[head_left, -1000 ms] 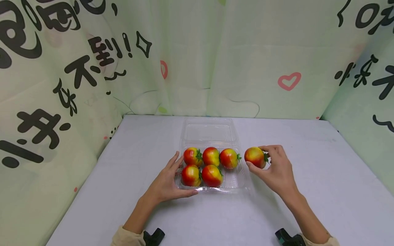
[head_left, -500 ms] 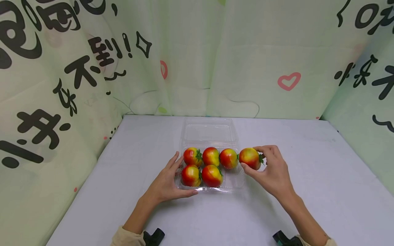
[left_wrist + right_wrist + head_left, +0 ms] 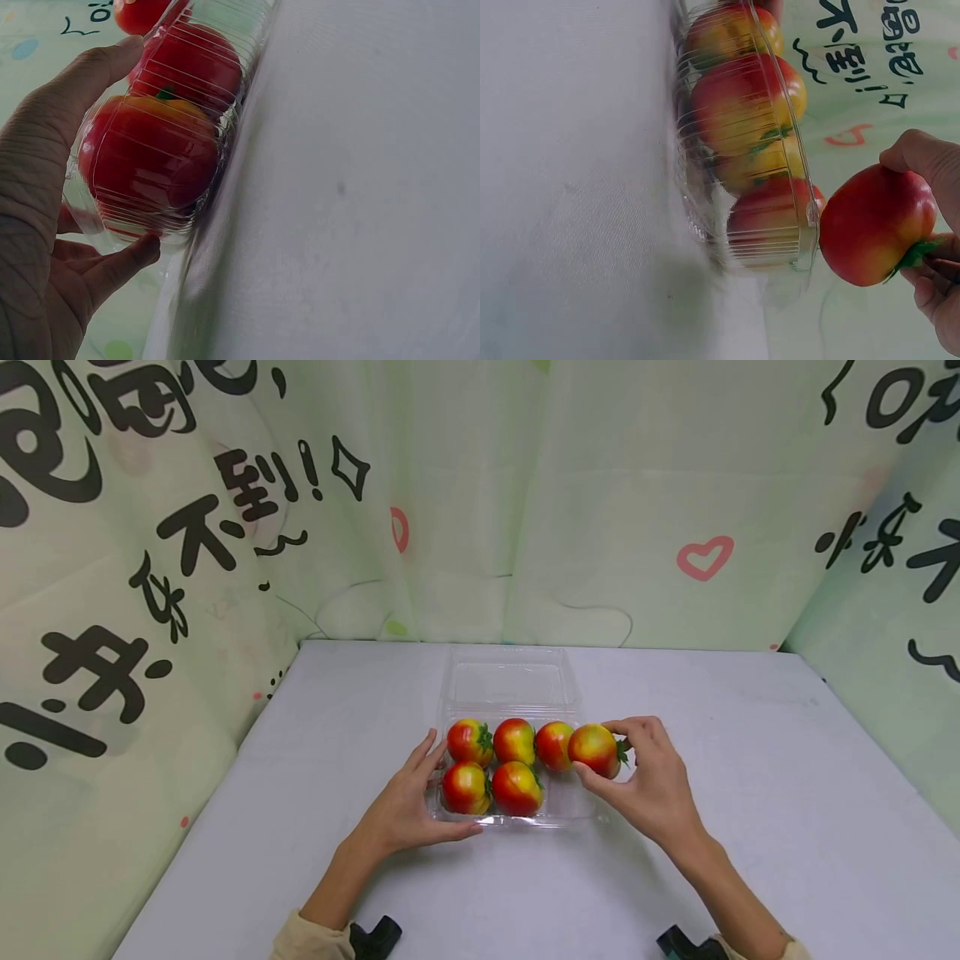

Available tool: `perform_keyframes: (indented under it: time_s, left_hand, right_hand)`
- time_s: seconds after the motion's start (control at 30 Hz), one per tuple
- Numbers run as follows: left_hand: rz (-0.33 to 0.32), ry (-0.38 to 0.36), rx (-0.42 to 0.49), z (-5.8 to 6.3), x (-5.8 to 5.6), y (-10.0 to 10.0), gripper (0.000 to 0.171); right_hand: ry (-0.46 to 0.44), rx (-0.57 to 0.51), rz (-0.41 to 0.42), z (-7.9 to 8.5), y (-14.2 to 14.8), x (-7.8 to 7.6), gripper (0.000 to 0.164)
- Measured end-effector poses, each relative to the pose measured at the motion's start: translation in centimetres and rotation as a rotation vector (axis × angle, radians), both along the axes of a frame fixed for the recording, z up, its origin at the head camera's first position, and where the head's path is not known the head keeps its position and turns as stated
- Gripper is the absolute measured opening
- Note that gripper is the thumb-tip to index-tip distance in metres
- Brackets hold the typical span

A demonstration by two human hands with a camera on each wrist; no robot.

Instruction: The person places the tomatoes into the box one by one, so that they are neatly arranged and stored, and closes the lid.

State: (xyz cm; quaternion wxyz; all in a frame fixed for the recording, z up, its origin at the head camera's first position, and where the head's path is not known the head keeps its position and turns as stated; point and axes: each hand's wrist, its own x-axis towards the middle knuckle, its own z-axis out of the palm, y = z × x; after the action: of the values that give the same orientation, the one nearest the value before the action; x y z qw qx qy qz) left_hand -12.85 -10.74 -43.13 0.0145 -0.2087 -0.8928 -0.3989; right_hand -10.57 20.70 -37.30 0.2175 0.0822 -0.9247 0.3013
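Note:
A hinged clear plastic box (image 3: pixel 564 806) lies with its lid folded back, holding several red-and-yellow tomatoes (image 3: pixel 517 789) in two rows. My left hand (image 3: pixel 401 810) holds the box's near left corner, thumb along the front and fingers at the left side. In the left wrist view, tomatoes (image 3: pixel 154 154) show through the ribbed wall beside that thumb. Between thumb and fingers, my right hand (image 3: pixel 652 777) pinches another tomato (image 3: pixel 594 750) over the box's right side, its green leaves facing right. It partly hides the back row's right tomato (image 3: pixel 553 745). The right wrist view shows the held tomato (image 3: pixel 877 225) beside the rim.
The box lid (image 3: pixel 512 683) lies flat behind the tray on the white table (image 3: pixel 360 693). A pale green curtain (image 3: pixel 465 552) with black lettering and hearts stands at the back and sides. Black wrist cameras (image 3: pixel 375 937) sit by the sleeves.
My right hand has moved left with its tomato, from beside the box to over its right side. The left hand and the box have stayed put.

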Motion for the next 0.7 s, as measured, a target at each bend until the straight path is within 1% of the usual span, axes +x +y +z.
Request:
perform_keyframes:
  time_s: [0.37, 0.7]
  left_hand:
    - [0.003, -0.003, -0.004, 0.0, 0.0, 0.0, 0.114]
    - [0.0, -0.018, 0.0, 0.2, 0.1, 0.0, 0.115]
  right_hand:
    - [-0.022, -0.011, 0.039, -0.3, -0.7, 0.2, 0.055]
    - [-0.02, -0.014, 0.07, -1.1, -1.2, 0.5, 0.054]
